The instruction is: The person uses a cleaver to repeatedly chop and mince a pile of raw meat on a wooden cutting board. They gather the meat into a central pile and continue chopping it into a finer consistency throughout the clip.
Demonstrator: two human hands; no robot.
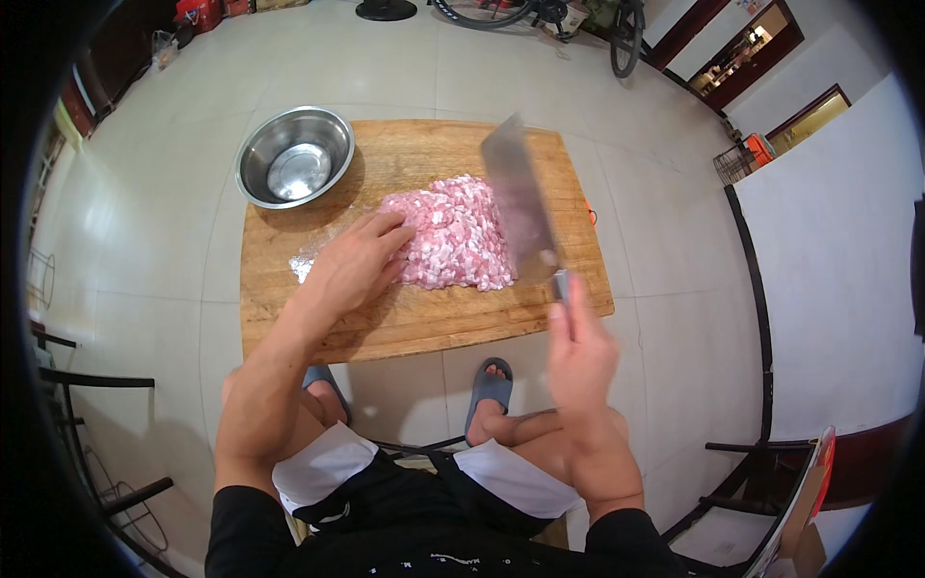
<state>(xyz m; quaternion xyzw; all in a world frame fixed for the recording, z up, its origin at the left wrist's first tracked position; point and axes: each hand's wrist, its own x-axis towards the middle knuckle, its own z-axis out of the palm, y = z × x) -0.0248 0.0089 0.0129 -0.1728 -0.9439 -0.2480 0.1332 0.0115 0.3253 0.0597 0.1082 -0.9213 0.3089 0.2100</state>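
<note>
Pink meat [453,236]: lies in one low, spread heap around the middle of the wooden board [434,328], between the two hands, nearer the person than the bowl and to its right.
Cut so far: the whole visible surface is small pink and white bits, with no large slab showing, so the chopping looks well advanced.
Left to cut: the bits look coarse rather than a smooth paste, and the cleaver [520,197] is in use, so the work does not seem finished; how fine the underside is cannot be seen.
Pale scraps [301,265]: a few lie apart from the heap on the board, just beside the left wrist.
Steel bowl [297,169]: stands upright at the board's far left corner, bare metal showing inside; no meat appears to be in it.
Left hand [358,258]: palm down, fingers loosely bent and a little apart, their tips resting on the heap's left edge; it is not closed around anything.
Right hand [583,352]: closed around the cleaver's handle [562,285], thumb lying along it, just beyond the near right part of the board.
Cleaver blade: broad, blurred and tilted, beside the heap's right edge; whether it touches meat or wood, I cannot tell.
</note>
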